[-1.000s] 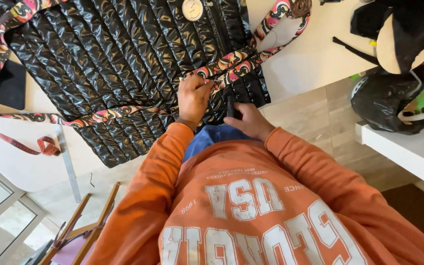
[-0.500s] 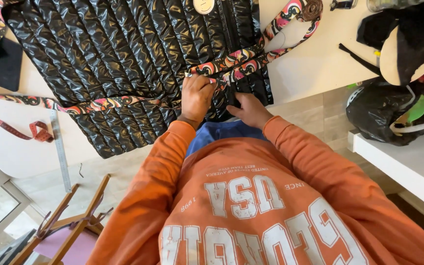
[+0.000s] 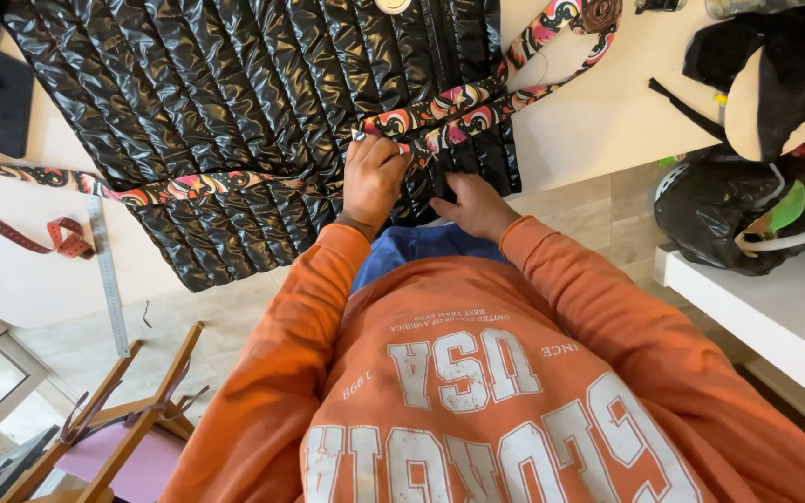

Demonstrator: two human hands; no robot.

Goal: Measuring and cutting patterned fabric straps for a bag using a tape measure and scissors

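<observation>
Left hand (image 3: 372,179) pinches the patterned strap (image 3: 440,112) onto the quilted black jacket (image 3: 235,102) at the table's near edge; right hand (image 3: 477,205) rests flat, grip empty; slick fabric could slide off

The quilted jacket (image 3: 235,102) lies on the table (image 3: 589,121) before me; a strap (image 3: 458,107) crosses it, a ruler (image 3: 107,270) left.
</observation>
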